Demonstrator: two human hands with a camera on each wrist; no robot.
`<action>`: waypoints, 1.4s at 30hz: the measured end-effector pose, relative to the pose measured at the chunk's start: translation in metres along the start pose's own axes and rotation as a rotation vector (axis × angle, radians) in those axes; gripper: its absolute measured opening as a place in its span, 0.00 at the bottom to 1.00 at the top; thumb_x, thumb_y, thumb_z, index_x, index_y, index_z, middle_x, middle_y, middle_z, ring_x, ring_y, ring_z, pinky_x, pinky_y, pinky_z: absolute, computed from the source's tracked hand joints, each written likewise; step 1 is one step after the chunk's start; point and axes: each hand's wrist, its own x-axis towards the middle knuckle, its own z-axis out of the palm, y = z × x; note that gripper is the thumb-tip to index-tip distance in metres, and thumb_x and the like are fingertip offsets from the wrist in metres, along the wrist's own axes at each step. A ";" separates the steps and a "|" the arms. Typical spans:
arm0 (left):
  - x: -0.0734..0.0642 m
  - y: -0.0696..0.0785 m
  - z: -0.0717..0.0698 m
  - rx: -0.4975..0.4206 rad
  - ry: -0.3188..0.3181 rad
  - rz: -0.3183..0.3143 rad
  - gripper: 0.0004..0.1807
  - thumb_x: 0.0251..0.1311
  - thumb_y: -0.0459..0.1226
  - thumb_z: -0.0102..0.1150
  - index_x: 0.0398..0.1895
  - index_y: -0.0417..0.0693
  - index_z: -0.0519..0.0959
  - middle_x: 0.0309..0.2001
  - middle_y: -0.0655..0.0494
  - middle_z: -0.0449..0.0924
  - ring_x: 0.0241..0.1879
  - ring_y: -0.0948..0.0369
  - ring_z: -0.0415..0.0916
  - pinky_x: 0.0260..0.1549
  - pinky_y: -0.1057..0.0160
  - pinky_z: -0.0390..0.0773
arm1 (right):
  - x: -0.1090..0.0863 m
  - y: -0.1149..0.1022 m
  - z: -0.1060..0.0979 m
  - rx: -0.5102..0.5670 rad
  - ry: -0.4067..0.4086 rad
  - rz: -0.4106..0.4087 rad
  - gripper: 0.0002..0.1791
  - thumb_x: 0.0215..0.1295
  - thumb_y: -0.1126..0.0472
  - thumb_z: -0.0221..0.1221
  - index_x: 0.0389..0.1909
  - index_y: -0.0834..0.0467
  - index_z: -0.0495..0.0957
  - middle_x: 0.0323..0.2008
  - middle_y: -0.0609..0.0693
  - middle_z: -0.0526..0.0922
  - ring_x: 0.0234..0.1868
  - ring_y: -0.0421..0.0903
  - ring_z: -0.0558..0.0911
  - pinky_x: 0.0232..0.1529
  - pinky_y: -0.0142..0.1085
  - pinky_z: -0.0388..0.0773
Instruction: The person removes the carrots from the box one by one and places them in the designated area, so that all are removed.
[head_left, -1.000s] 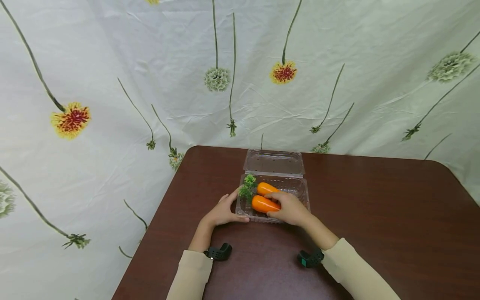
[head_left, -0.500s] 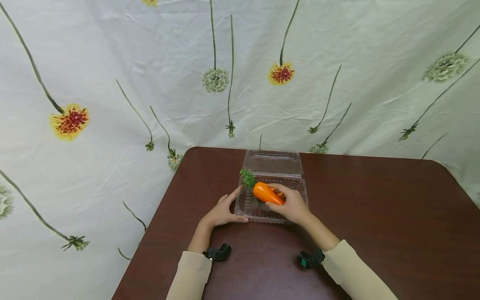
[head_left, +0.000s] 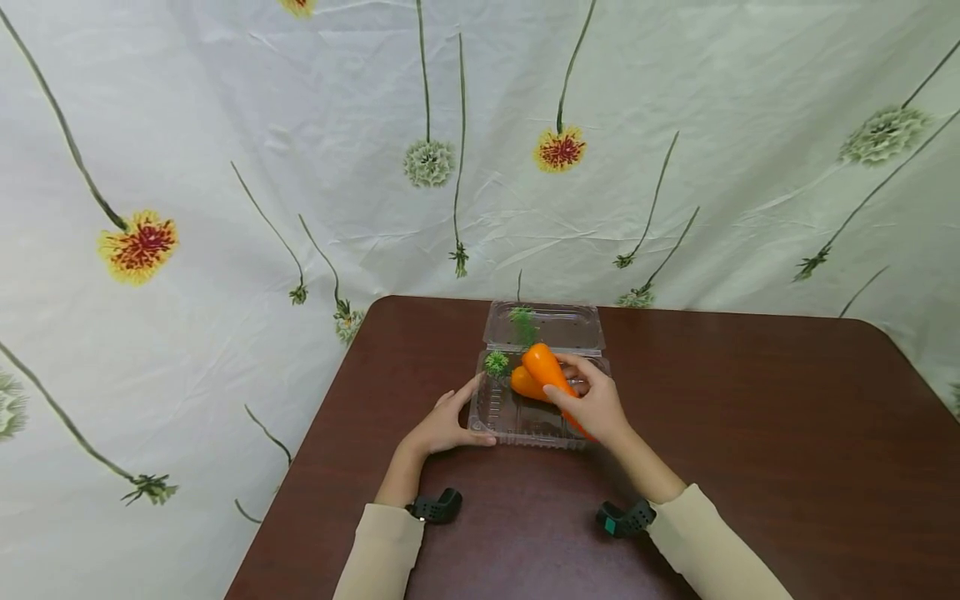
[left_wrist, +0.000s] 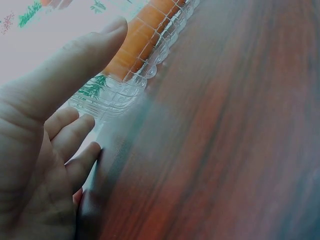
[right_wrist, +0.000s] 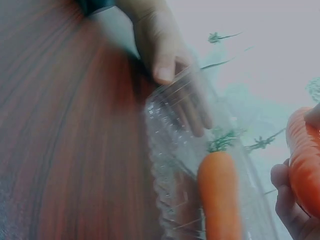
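Note:
My right hand (head_left: 597,408) grips an orange carrot (head_left: 543,365) with a leafy green top, holding it tilted above a clear plastic clamshell container (head_left: 517,433). A second carrot (head_left: 525,383) lies inside the container, partly hidden behind the held one in the head view. The right wrist view shows that lying carrot (right_wrist: 220,195) along the container's length, with the gripped carrot (right_wrist: 306,165) at the right edge. At the container's left side, my left hand (head_left: 442,425) touches the front corner with its thumb, fingers stretched along the wall. Seen from the left wrist, the left hand (left_wrist: 55,120) has relaxed fingers.
The container's clear lid (head_left: 577,325) is folded back towards the far table edge. Everything stands on a dark brown wooden table (head_left: 750,400). Behind it hangs a white cloth (head_left: 337,100) printed with flowers.
My right hand has lifted one carrot out of the container and turned its leafy end away and up. The other carrot stays inside. My left hand has not moved.

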 end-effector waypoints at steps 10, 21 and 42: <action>0.001 0.000 0.001 0.005 0.000 -0.007 0.60 0.43 0.53 0.77 0.78 0.60 0.50 0.75 0.51 0.54 0.73 0.37 0.36 0.63 0.32 0.50 | -0.006 -0.005 -0.017 0.100 0.097 0.011 0.26 0.62 0.69 0.64 0.61 0.66 0.72 0.41 0.63 0.80 0.30 0.48 0.84 0.28 0.37 0.82; 0.001 -0.001 0.001 0.001 0.002 -0.018 0.60 0.43 0.54 0.77 0.78 0.61 0.51 0.75 0.50 0.53 0.73 0.37 0.36 0.62 0.31 0.51 | -0.014 -0.004 -0.032 0.185 0.205 0.052 0.26 0.62 0.70 0.64 0.62 0.68 0.72 0.37 0.54 0.81 0.24 0.49 0.84 0.23 0.42 0.82; 0.000 0.001 0.000 -0.001 -0.003 -0.022 0.60 0.43 0.53 0.77 0.78 0.61 0.51 0.75 0.51 0.53 0.73 0.37 0.35 0.62 0.30 0.51 | -0.024 0.012 -0.050 0.238 0.398 0.103 0.23 0.61 0.74 0.63 0.58 0.71 0.73 0.29 0.42 0.81 0.17 0.39 0.79 0.18 0.31 0.78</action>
